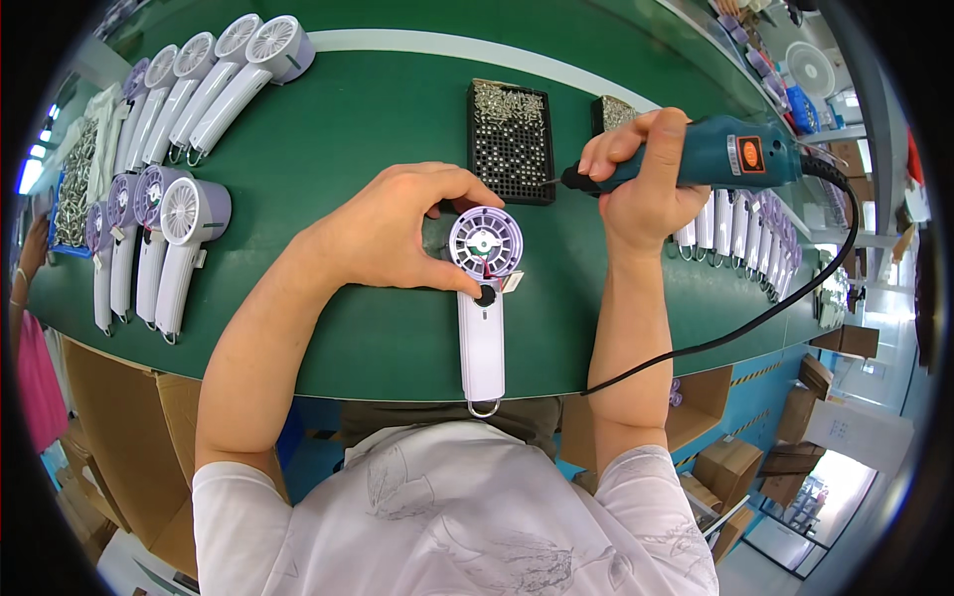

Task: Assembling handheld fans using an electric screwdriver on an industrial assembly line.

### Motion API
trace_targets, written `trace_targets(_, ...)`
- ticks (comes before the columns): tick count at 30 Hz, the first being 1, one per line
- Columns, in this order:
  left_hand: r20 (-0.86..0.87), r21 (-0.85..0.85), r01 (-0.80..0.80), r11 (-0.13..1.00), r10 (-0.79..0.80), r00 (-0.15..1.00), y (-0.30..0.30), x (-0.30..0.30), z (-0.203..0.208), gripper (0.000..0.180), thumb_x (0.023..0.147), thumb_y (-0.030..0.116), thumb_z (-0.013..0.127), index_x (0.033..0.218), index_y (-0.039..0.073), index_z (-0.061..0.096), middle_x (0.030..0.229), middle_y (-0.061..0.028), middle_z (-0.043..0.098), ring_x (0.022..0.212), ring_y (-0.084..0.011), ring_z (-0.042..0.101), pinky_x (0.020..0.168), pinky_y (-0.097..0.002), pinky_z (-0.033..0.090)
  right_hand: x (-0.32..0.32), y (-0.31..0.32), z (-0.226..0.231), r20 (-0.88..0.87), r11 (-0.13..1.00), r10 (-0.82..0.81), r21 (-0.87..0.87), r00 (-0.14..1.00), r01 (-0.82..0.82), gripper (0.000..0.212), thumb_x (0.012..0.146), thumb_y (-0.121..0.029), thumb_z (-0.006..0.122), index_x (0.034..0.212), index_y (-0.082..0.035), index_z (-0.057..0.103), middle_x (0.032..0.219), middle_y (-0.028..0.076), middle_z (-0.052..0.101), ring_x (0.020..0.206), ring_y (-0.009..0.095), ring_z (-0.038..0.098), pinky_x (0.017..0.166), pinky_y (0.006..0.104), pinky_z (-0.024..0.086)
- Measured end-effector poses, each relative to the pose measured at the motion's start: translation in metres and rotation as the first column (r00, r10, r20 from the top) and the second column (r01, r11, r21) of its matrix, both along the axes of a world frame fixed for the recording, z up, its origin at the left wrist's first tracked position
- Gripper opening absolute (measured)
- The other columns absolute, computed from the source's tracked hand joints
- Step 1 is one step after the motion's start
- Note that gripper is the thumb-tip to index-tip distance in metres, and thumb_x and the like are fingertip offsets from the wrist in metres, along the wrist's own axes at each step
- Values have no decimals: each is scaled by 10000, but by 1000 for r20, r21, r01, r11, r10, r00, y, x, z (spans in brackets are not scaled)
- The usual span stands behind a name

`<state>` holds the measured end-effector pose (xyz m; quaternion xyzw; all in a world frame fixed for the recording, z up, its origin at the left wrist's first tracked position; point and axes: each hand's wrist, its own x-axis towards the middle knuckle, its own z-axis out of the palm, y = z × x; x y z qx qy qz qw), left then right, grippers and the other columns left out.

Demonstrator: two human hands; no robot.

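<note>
A white and lilac handheld fan [483,343] lies on the green table in front of me, its round head open to the inside and a metal loop at the handle's lower end. My left hand [417,223] is closed round the left side of the fan's head, thumb near its neck. In my right hand [646,184] is a teal corded electric screwdriver [720,154], held level with its bit pointing left. The bit's tip is at the right edge of a black screw tray [510,144], whose holes hold many small screws, with loose ones heaped at its far end.
Several handheld fans [234,94] stand in rows on the left, and more fans [740,233] line the right. Behind my right hand sits a second screw tray [614,111]. The black cord [735,338] loops down at right. Cardboard boxes [129,427] are below the table edge; another person's arm [35,248] shows far left.
</note>
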<state>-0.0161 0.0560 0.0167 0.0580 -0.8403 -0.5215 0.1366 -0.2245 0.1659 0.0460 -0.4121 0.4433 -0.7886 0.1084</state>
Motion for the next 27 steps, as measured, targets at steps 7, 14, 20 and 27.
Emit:
trace_targets(7, 14, 14, -14, 1000, 14, 1000, 1, 0, 0, 649, 600, 269, 970, 1150, 67, 689, 1077, -54, 714, 965, -210, 651, 808, -331, 505, 8, -5, 4, -72, 997, -5, 75, 997, 10, 164, 997, -124, 646, 954, 26, 597, 609, 70, 588, 459, 156, 553, 447, 322, 486)
trace_targets(14, 20, 0, -8, 1000, 8, 1000, 2, 0, 0, 682, 610, 308, 962, 1169, 44, 672, 1070, -93, 705, 988, -242, 681, 825, -373, 539, 5, 1, 3, -60, 992, -81, 88, 995, 86, 259, 1039, -206, 591, 1007, 51, 608, 642, 76, 581, 454, 166, 527, 439, 359, 471)
trace_targets(20, 4, -5, -23, 1000, 23, 1000, 1, 1, -3, 677, 600, 298, 973, 1155, 43, 682, 1055, -82, 708, 970, -229, 672, 809, -350, 527, 11, 9, 18, 33, 999, -42, 1, 999, 42, 331, 1056, -305, 554, 1022, 18, 617, 634, 70, 538, 440, 184, 483, 431, 373, 435)
trace_targets(27, -51, -19, -26, 999, 25, 998, 0, -2, -7, 632, 570, 237, 987, 1108, 53, 713, 1007, -62, 708, 882, -204, 632, 766, -319, 502, 37, 29, 40, 150, 922, 375, -158, 915, -353, 402, 1090, -422, 433, 1138, -43, 557, 670, 68, 560, 440, 177, 496, 436, 366, 466)
